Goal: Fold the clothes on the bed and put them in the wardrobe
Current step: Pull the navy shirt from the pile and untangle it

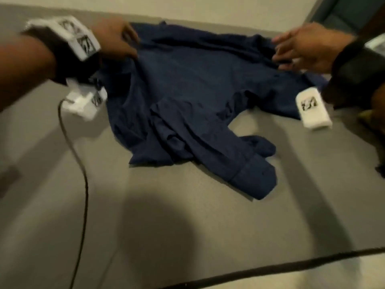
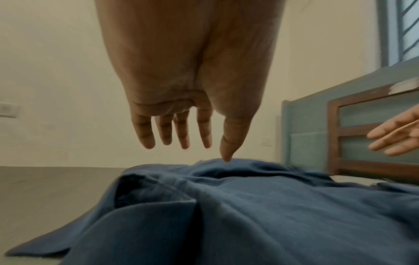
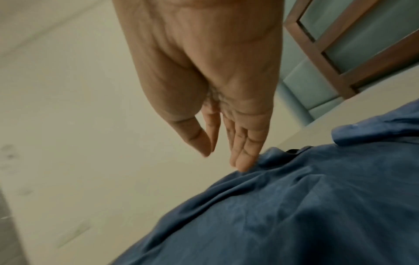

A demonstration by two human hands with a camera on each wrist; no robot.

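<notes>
A dark blue long-sleeved shirt (image 1: pixel 187 84) lies crumpled on the grey bed sheet (image 1: pixel 187 215), one sleeve with its cuff (image 1: pixel 254 180) trailing toward me. My left hand (image 1: pixel 116 38) hovers at the shirt's far left edge; in the left wrist view its fingers (image 2: pixel 181 132) hang straight and spread just above the shirt (image 2: pixel 249 215), holding nothing. My right hand (image 1: pixel 302 49) reaches to the shirt's far right edge. In the right wrist view its straight fingertips (image 3: pixel 242 161) touch a fold of the shirt (image 3: pixel 294 206), thumb apart.
A black cable (image 1: pixel 83 184) runs down the sheet at the left, and another cable (image 1: pixel 270 270) crosses the near edge. A cream wall (image 1: pixel 208 7) stands behind the bed. A teal and wooden headboard (image 2: pixel 362 134) rises at the right.
</notes>
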